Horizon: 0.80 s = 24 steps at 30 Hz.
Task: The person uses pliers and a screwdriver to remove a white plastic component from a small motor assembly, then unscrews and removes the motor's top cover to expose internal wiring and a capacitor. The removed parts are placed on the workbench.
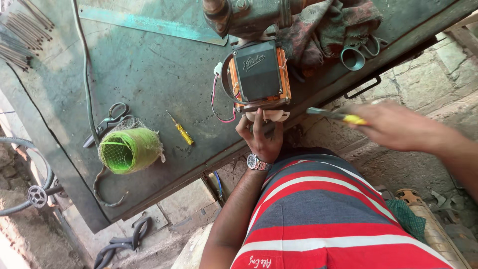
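Green bench (149, 69): left hand (260, 137) steadies upright motor (259, 74); right hand (398, 124) grips leftward-pointing screwdriver (336, 115).

One green metal desk (149, 69); one orange-wound coil unit (259, 74) with a black cover at its near right edge; one spool of green thread (128, 149) in netting at the near left; one pair of scissors (107, 122) just beyond the spool; one small yellow-handled screwdriver (180, 128) lying between spool and coil; one yellow-handled tool (338, 116), blurred, in the right hand (398, 127); one left hand (260, 137) under the coil unit, bearing one wristwatch (257, 163); one bundle of thin metal rods (20, 35) at the far left, too many to count; one crumpled cloth (328, 30) at the far right; two hands in all.
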### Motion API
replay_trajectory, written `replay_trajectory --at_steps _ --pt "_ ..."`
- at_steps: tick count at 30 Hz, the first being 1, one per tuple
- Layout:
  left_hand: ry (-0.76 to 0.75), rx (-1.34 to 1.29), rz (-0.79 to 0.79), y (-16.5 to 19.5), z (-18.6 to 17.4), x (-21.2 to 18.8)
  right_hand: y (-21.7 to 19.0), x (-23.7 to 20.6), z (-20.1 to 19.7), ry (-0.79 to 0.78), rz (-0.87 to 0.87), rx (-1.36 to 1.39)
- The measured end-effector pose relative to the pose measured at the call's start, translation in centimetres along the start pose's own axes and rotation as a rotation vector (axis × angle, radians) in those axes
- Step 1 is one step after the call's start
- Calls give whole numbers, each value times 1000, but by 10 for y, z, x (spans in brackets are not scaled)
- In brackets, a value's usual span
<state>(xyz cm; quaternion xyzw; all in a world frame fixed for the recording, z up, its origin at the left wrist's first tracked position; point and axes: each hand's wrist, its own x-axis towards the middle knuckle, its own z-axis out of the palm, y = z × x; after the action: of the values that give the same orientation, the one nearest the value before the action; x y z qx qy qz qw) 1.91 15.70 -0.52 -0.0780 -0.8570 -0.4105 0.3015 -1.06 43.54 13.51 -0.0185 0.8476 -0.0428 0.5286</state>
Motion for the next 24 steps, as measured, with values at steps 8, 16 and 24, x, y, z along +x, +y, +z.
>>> replay_trajectory --at_steps 8,16,24 --pt "-83 69 1 -4 -5 -3 -35 3 -14 674 -330 -559" --pt "-71 89 0 6 -14 6 -47 0 -21 783 -386 -691" --pt "-80 121 13 3 -12 4 -36 23 -1 779 -378 -760"
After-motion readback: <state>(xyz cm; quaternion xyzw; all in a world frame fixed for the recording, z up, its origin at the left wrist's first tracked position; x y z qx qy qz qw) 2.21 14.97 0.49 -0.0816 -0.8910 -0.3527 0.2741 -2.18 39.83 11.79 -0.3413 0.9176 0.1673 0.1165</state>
